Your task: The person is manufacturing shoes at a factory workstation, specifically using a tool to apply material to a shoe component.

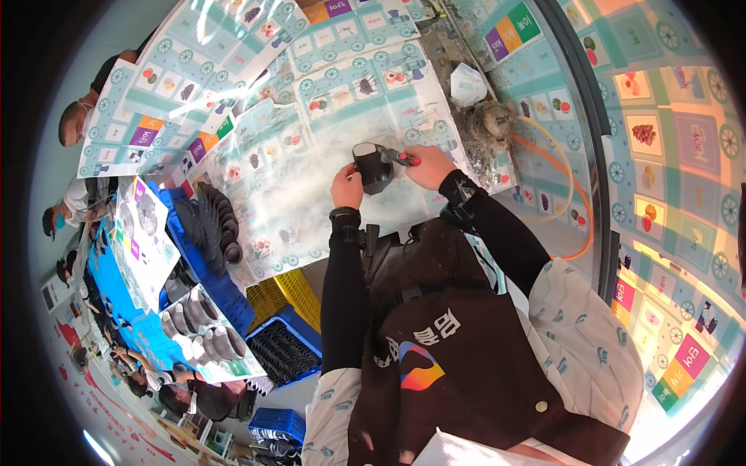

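Observation:
Over the paper-covered worktop, my left hand (347,187) is closed on the left side of a black cup-shaped piece (374,172) with a pale oval top. My right hand (432,168) grips a small dark tool with a red handle (408,159). The tool's front end meets the right upper side of the black piece; its exact kind is too small to make out. Under both hands, the patterned paper (303,182) is coated with whitish dust.
Left of the worktop, a blue crate (233,299) holds stacked black curved pieces (214,225). Below stand a yellow crate (299,299) and another blue crate of black parts (284,353). An orange hose (571,252) hangs at right. A white crumpled item (468,84) lies behind. Several people sit far left.

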Demonstrator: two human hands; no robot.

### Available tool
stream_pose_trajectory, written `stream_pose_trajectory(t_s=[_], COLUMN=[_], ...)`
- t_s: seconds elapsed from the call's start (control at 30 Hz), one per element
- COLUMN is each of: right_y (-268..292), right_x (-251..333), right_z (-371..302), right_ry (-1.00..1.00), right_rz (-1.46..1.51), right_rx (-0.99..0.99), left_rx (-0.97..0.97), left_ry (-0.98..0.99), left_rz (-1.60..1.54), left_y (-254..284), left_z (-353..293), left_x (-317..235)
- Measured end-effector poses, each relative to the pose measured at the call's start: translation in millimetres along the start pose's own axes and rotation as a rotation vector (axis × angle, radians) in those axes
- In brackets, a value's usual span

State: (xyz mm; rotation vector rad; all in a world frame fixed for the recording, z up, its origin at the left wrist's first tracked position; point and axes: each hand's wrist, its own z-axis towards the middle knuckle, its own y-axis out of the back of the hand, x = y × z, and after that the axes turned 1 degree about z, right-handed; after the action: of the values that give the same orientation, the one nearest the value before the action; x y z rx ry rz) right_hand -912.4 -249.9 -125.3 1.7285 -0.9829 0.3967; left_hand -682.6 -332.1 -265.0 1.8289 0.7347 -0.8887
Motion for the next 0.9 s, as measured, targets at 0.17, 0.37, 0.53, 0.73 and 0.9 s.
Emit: stream_pose_trajectory(t_s=[0.17,0.37,0.53,0.73,0.9], right_y=[-9,-6,-3,5,6], right_x=[-4,-6,4,1,0], right_z=[-8,-9,-11,-14,-15], right_ry=[0.041,-0.028,0.017,-0.009,-0.028], right_rz=[0.071,0.078,0.117,0.002,0.061], right_rx=[0.098,0.050,-0.072,0.054,-0.076], left_rx=[0.055,0.073,0.048,0.074,0.057], left_ry=[0.083,0.074,0.081,0.080,0.073], left_rz=[-0.013,-0.032,-0.037,-0.045,-0.086], left_y=[6,4,5,1,0], left_z=[0,2,1,1,1], left_x=[5,1,0,1,0])
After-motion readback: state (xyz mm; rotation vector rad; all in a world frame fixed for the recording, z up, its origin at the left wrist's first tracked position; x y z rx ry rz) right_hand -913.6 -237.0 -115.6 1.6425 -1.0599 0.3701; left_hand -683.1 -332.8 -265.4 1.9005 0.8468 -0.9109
